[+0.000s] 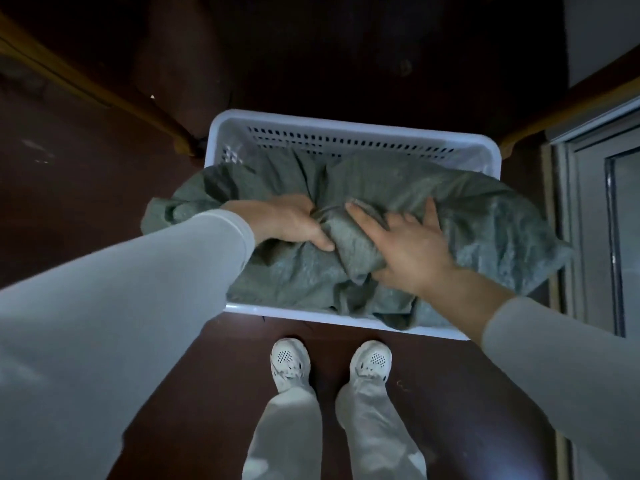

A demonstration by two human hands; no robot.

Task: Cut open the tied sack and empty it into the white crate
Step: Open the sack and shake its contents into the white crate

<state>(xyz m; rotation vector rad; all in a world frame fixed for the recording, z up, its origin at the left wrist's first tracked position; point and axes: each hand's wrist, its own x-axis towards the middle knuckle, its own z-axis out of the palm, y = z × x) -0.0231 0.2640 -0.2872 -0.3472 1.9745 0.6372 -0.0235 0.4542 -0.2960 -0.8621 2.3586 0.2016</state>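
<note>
A grey-green woven sack (460, 216) lies crumpled across the white crate (346, 131), spilling over its left and right rims. My left hand (291, 221) is closed on a bunched fold near the sack's middle. My right hand (408, 247) lies on the sack beside it, fingers spread, thumb tucked under a fold. What is inside the sack and crate is hidden by the fabric. No cutting tool is visible.
The crate stands on a dark reddish floor just ahead of my two white shoes (289, 363). A glass-fronted cabinet (606, 220) stands at the right. Wooden furniture legs (173, 133) reach the floor at the back left, and another at the back right.
</note>
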